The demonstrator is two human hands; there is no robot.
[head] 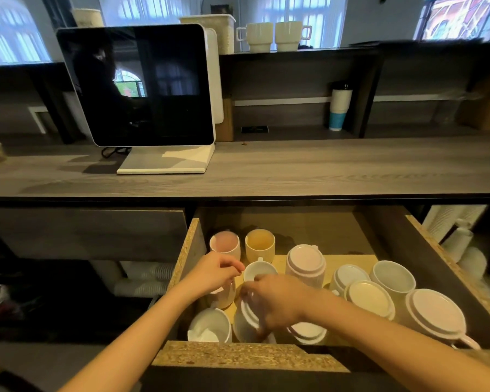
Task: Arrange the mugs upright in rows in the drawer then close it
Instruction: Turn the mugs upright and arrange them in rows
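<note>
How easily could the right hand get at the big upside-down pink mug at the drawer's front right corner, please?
Probably easily: the right hand is busy with a white mug, but the pink mug sits uncovered, open from above, beside that forearm.

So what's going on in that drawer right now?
A person is sorting mugs in the open wooden drawer. The right hand grips an upside-down white mug near the front; the left hand rests on a mug beside it. The pink mug and yellow ribbed mug stand upright at the back; several on the right remain inverted.
</note>
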